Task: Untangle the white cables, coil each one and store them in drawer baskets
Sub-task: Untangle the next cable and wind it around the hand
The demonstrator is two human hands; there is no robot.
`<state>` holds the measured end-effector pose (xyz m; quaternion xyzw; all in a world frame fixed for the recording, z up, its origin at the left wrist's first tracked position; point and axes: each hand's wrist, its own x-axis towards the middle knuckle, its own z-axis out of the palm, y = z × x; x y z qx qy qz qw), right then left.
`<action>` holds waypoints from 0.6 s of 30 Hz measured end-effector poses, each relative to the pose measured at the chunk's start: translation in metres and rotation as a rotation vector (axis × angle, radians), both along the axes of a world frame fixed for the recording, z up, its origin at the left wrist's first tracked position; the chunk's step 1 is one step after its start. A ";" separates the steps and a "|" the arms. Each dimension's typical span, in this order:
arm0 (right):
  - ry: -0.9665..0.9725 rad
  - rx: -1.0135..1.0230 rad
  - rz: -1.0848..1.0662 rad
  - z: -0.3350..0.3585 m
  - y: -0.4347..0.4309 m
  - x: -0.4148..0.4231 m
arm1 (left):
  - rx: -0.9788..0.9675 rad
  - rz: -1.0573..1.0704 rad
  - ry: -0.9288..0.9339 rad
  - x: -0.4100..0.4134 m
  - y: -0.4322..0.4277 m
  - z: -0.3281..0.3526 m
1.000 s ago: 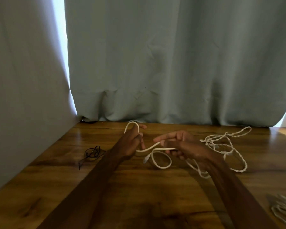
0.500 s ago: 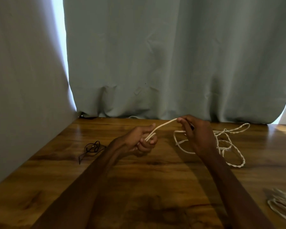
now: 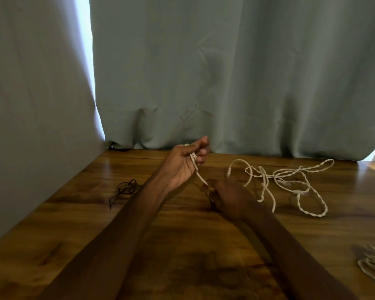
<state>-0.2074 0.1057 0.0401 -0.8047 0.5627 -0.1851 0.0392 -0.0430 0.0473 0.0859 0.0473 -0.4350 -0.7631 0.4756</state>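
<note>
2 grips on 1 white cable (image 3: 198, 173): left hand (image 3: 182, 163) raised, right hand (image 3: 230, 198) near tangle (image 3: 287, 177).

Glossy brown wooden table (image 3: 182, 245) across the lower half of the frame. Lying on it: tangle of white cables (image 3: 296, 191) right of centre, thin black cord (image 3: 126, 187) looped left of centre, coiled white bundle (image 3: 372, 267) at the lower right edge, partly cut off.

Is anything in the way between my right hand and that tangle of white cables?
Nothing visible does. The right hand sits right beside the tangled white cables, with only wooden table between, and holds a strand that runs up to the left hand. The black cord lies far off left.
</note>
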 end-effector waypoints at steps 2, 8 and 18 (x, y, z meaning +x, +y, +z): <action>-0.032 0.025 0.044 0.001 0.001 0.004 | 0.062 0.076 0.018 -0.001 -0.003 -0.004; -0.055 -0.017 0.101 0.006 0.006 0.003 | 0.199 0.253 -0.004 -0.002 -0.008 -0.013; -0.174 -0.111 0.160 0.020 0.016 -0.002 | -0.076 0.563 -0.493 0.000 -0.022 -0.032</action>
